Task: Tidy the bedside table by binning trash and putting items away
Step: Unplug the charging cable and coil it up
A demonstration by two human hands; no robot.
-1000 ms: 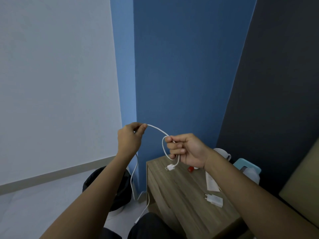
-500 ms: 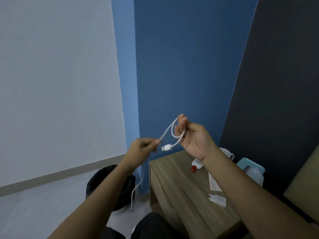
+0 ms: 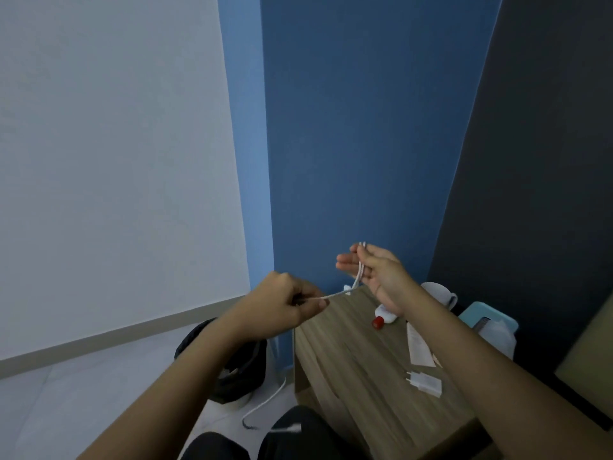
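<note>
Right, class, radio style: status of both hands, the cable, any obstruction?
Left hand pinching white cable. Right hand holding its loops. Cable tail trails to floor beside bin. Nothing blocking.

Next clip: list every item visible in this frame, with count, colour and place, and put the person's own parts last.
charging cable: 1, white, strung between both hands, the rest trailing to the floor
bedside table: 1, wood-grain, lower right
small bottle: 1, white with a red cap, lying on the table's far side
paper slip: 1, white, flat on the table
charger plug: 1, white, near the table's right edge
mug: 1, white, table's back corner
box: 1, light teal, right of the table
bin: 1, black, on the floor left of the table
left hand: pinch grip on the cable
right hand: holding folded loops of cable
</note>
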